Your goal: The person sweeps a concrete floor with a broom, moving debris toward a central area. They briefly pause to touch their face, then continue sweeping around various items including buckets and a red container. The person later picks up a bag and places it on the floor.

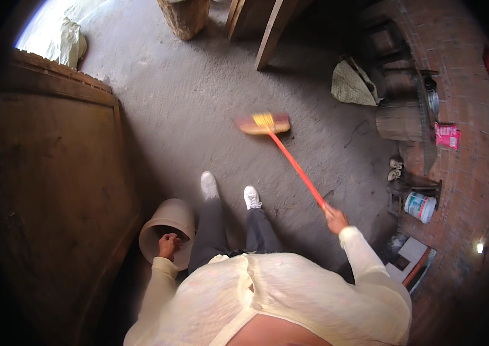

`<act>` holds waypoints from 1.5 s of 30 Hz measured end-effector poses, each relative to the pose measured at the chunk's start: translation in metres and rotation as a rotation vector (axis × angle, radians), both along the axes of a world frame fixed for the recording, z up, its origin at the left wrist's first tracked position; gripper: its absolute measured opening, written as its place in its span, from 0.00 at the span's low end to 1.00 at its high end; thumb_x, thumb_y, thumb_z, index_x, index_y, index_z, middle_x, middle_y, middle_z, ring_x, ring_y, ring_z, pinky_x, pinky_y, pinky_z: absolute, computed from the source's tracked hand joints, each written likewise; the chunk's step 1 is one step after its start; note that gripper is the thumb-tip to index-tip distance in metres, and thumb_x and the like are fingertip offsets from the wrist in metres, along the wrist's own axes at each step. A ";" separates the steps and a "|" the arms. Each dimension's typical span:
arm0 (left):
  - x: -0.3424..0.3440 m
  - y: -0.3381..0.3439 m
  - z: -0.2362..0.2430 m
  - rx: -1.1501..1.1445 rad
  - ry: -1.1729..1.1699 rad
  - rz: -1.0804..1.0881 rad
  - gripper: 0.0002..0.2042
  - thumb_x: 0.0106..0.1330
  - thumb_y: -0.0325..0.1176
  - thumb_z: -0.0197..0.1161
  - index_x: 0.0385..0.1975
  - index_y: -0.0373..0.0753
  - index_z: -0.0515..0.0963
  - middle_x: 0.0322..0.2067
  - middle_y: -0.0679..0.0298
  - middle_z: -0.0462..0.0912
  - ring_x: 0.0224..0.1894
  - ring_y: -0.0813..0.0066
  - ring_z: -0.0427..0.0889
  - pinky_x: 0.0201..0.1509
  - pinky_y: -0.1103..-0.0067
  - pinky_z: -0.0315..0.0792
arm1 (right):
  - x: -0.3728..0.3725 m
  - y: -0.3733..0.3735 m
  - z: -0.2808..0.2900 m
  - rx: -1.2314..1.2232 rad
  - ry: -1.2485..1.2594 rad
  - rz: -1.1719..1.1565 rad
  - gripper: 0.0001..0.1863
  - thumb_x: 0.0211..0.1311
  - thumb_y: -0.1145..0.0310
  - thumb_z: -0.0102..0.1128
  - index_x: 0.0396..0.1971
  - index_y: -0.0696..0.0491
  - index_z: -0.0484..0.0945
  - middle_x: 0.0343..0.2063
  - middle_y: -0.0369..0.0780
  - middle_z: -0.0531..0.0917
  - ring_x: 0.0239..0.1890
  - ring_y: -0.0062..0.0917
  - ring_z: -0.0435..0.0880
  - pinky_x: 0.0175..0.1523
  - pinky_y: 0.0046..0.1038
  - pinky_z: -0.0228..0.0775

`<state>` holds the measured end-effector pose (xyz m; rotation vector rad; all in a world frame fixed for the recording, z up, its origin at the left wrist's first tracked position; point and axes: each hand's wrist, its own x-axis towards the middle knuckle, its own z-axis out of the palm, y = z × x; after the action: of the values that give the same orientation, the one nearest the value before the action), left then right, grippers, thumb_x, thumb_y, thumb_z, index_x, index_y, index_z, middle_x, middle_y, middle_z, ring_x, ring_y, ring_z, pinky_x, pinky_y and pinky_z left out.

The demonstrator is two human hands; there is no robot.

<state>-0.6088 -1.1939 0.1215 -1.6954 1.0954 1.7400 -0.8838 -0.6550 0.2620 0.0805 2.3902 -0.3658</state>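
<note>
My right hand grips the red handle of a broom. The blurred maroon-and-yellow broom head lies on the grey concrete floor ahead of my feet. Low on the left, my left hand has its fingers curled in front of the dark opening of a beige plastic bin beside my left leg; whether it touches the bin, and what it holds, I cannot make out. My white shoes show between bin and broom.
A wooden panel lines the left; a pale sack stands beyond it. Ahead are a log stump and wooden posts. Along the right brick wall are a cloth bag, pink package, shoes and a white bucket.
</note>
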 end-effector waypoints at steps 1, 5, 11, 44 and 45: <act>-0.005 -0.001 0.000 0.020 -0.007 -0.020 0.07 0.61 0.30 0.50 0.37 0.37 0.70 0.24 0.61 0.76 0.21 0.74 0.75 0.21 0.79 0.69 | 0.011 0.000 0.027 0.060 -0.025 -0.026 0.19 0.59 0.66 0.52 0.52 0.47 0.72 0.37 0.54 0.78 0.43 0.45 0.78 0.47 0.34 0.69; -0.054 0.001 0.020 0.097 0.099 0.011 0.06 0.61 0.31 0.53 0.34 0.38 0.70 0.23 0.62 0.75 0.21 0.74 0.76 0.22 0.79 0.71 | 0.013 -0.013 0.108 0.110 -0.108 -0.080 0.23 0.54 0.71 0.56 0.52 0.45 0.72 0.36 0.54 0.78 0.42 0.47 0.76 0.46 0.38 0.69; -0.084 -0.008 0.018 0.071 0.150 -0.065 0.08 0.61 0.33 0.55 0.36 0.38 0.69 0.25 0.62 0.76 0.23 0.74 0.77 0.23 0.80 0.70 | -0.061 -0.073 0.080 -0.072 0.078 0.192 0.23 0.55 0.71 0.55 0.53 0.45 0.70 0.31 0.54 0.78 0.36 0.49 0.77 0.40 0.42 0.68; -0.428 0.002 0.060 -0.016 0.220 -0.506 0.12 0.56 0.30 0.55 0.38 0.32 0.72 0.24 0.59 0.78 0.23 0.72 0.76 0.26 0.80 0.71 | -0.237 0.012 0.008 -0.172 0.210 -0.317 0.21 0.60 0.69 0.48 0.55 0.52 0.67 0.43 0.49 0.78 0.45 0.42 0.77 0.48 0.36 0.69; -0.443 -0.006 0.066 -0.020 0.197 -0.553 0.12 0.56 0.30 0.55 0.38 0.32 0.73 0.24 0.58 0.78 0.23 0.71 0.76 0.25 0.80 0.71 | -0.268 0.001 -0.004 -0.136 0.184 -0.337 0.21 0.60 0.69 0.48 0.55 0.48 0.67 0.41 0.48 0.78 0.43 0.43 0.77 0.46 0.37 0.69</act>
<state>-1.0519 -1.1999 0.1874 -1.0957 1.4995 1.5486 -1.1515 -0.6539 0.2578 0.4064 2.5250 -0.7191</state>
